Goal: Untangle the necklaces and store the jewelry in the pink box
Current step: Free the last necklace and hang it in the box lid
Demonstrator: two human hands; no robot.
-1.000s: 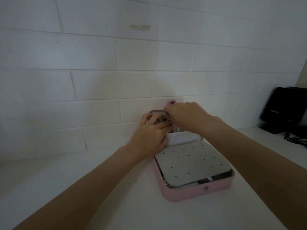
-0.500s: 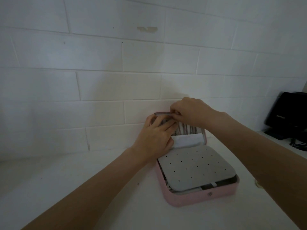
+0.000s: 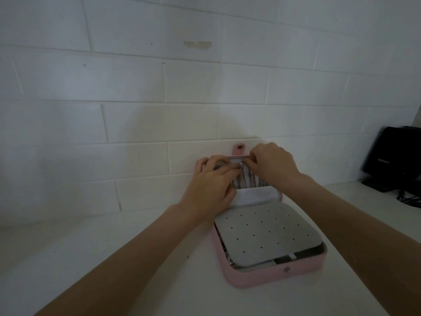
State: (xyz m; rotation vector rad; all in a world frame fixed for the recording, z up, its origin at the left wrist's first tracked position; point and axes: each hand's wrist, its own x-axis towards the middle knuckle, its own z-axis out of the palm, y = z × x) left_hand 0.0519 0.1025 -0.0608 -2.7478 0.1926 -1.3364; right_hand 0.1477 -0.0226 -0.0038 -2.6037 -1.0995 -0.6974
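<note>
**Pink jewelry box, lid pocket being loaded**

White painted brick wall [image 3: 136,92] behind; pale counter [image 3: 91,258] in front of it, dimly lit. Black device [image 3: 394,156] with cables at far right, well apart from the work.

Pink box [image 3: 273,275]: open, base flat on the counter, lid [image 3: 248,182] upright against the wall, snap tab [image 3: 239,149] standing above its top edge. Grey perforated panel [image 3: 266,233] lies over the base. White pocket [image 3: 252,196] runs along the lid's lower part.

Left hand [image 3: 210,188]: fingers laid over the lid's upper left, seemingly pressing a small metallic piece there; grip type cannot be told.

Right hand [image 3: 273,166]: fingers curled, pinching at the lid's top edge, apparently on a chain end.

Necklaces [image 3: 245,181]: thin strands hanging down the lid's inside, between the two hands and just below both.

Handling note, as judgement: hooking one strand at a time seems wise, the left hand steadying the lid while the right seats the chain, strands kept parallel and apart lest they cross again
</note>
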